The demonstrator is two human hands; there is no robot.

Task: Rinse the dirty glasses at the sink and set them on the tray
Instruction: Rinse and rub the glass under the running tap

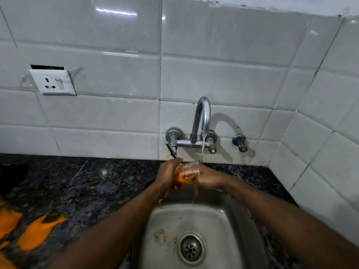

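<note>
Fingers (191, 174) of the right hand (208, 179) are curled round the glass (187, 170), holding it from the right. The left hand (168, 172) grips it from the left, thumb up near the rim. Both hands are closed on it.

The glass is held above the back edge of the sink (233, 220), with its mouth at the water stream (202, 148) from the tap (204, 113). Its exact tilt is hard to read behind the hands.

Contents: orange liquid (182, 179) in the lower part, clear water splashing in at the top. Orange-tinted water runs off the hands and drops into the sink.

Sink bowl is wet steel, with a brownish residue patch (160, 234) just left of the drain (191, 248).

Dark stone desk (97, 181) surrounds the sink. There are orange blurred patches (37, 232) at its lower left; can't tell what they are. Wall socket (52, 82) is on the white tiles (213, 74), upper left.
</note>
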